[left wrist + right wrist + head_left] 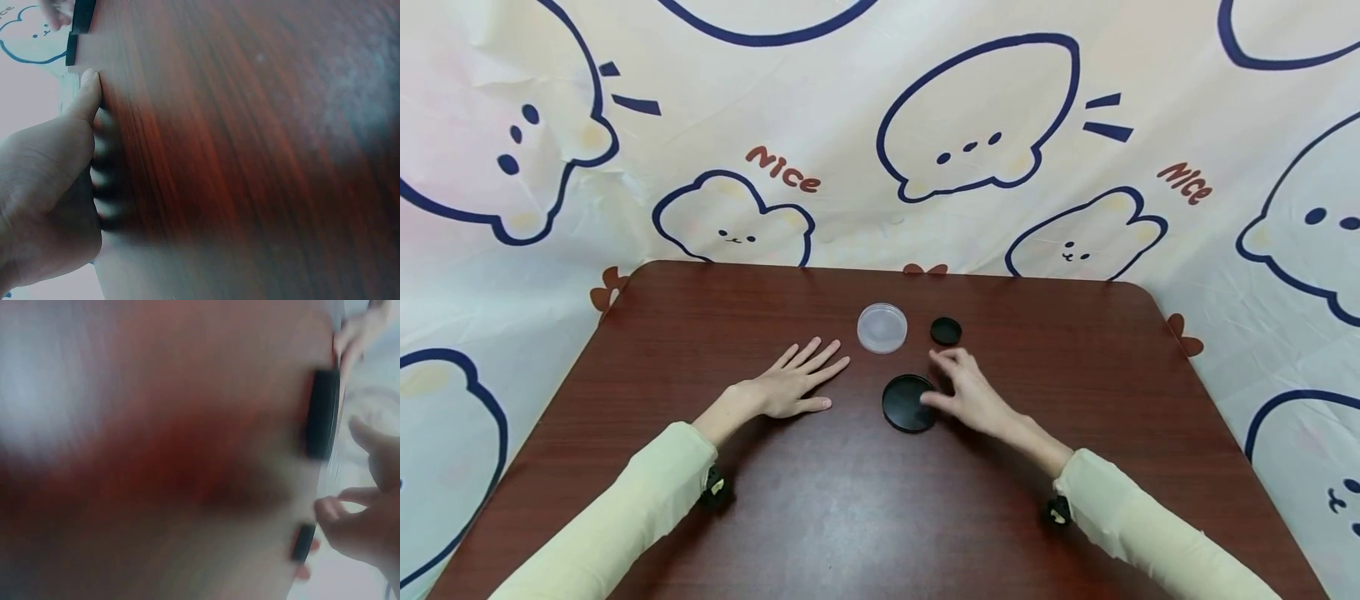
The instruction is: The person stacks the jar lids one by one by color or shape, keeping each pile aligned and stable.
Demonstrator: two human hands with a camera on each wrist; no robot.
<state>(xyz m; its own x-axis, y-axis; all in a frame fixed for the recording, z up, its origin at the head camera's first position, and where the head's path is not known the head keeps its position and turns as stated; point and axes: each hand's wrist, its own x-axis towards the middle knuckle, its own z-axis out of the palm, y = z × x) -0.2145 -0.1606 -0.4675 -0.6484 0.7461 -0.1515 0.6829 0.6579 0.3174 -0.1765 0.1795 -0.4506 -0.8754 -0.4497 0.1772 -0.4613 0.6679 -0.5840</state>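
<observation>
A large round black dish (904,405) lies on the brown table in front of me. My right hand (973,396) hovers at its right side, thumb over the dish's edge and fingers loosely bent, with a gap between thumb and fingers. In the right wrist view, the black dish (323,415) sits below the thumb, apart from it. A smaller black round piece (946,332) lies just beyond the right fingertips. My left hand (793,387) rests palm down on the table, fingers spread, left of the dish. Ahead of its fingertips is a clear round dish (882,328).
The brown wooden table (820,517) has rounded far corners. A pale cloth (850,100) with cartoon outlines hangs behind it and along both sides. Both sleeves are pale, with a dark strapped item (716,487) at the left wrist.
</observation>
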